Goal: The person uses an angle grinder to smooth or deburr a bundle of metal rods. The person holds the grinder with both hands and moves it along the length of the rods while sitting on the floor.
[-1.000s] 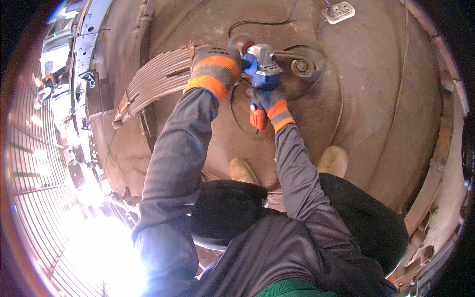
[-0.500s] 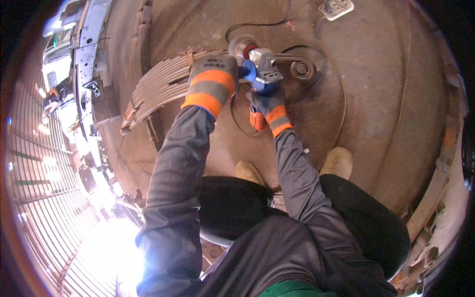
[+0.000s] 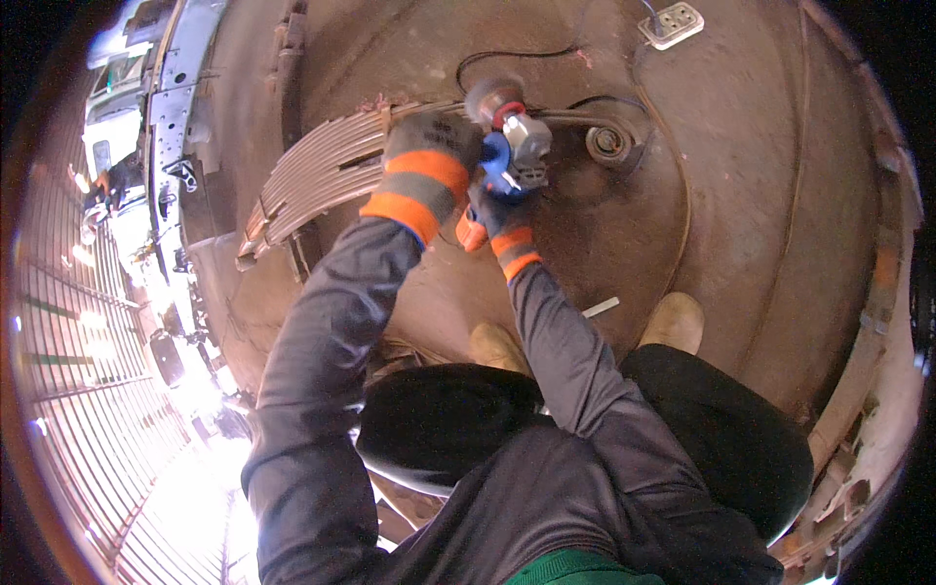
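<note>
An angle grinder [image 3: 529, 144] with a grey head and blue body is in both my gloved hands. Its round brush-like attachment [image 3: 494, 97] is blurred and lies over the upper edge of a stacked leaf spring [image 3: 317, 166]. My left hand [image 3: 427, 146] is closed at the blue-flanged side handle, its fingertips hidden by the glove's back. Lower down, my right hand [image 3: 497, 213] wraps the grinder's body, beside an orange part [image 3: 470, 230] at its rear end. The spring's rolled eye [image 3: 607, 144] lies right of the grinder.
A white power strip [image 3: 673, 25] lies at the far right, and a cable [image 3: 685, 219] curves across the brown floor. A pale stick [image 3: 602, 307] lies near my tan boots [image 3: 675, 324]. Metal framework [image 3: 175, 78] and a barred fence [image 3: 83, 351] stand on the left.
The grinder has tilted, and its rear end and my right hand have swung left. My left hand has shifted slightly right. More of the pale stick shows beside my right forearm.
</note>
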`<state>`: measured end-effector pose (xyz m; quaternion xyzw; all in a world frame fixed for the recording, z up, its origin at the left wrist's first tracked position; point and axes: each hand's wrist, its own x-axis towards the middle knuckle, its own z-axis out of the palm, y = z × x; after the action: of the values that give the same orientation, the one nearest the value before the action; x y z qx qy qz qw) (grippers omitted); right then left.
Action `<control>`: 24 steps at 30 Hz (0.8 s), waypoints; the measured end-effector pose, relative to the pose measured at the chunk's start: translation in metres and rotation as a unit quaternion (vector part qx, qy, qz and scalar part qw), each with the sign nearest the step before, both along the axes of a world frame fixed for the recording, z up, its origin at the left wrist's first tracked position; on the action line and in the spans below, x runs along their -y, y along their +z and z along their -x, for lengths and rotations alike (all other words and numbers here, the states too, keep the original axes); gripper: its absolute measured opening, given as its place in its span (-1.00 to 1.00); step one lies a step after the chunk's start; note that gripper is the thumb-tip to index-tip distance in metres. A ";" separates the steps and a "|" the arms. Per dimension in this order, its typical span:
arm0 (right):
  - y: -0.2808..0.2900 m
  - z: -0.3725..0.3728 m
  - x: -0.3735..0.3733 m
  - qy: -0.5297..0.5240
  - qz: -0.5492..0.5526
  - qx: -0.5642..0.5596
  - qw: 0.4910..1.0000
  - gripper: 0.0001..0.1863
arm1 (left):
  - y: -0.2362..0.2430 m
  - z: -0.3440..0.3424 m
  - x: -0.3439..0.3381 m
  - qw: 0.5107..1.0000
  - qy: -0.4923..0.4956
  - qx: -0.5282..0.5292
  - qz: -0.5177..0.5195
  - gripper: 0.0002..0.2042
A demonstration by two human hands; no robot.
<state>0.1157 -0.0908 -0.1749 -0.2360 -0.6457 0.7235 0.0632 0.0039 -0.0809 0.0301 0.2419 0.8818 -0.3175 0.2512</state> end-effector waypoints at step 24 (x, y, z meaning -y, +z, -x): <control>0.012 -0.029 0.003 0.258 -0.298 0.046 0.918 -0.67 | 0.016 -0.021 0.086 0.966 0.166 -0.002 -0.197 -0.73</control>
<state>0.1447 -0.0937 -0.1634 -0.0644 -0.8722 0.4768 -0.0887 0.0245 -0.1665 0.0459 0.1360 0.9554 -0.0917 0.2456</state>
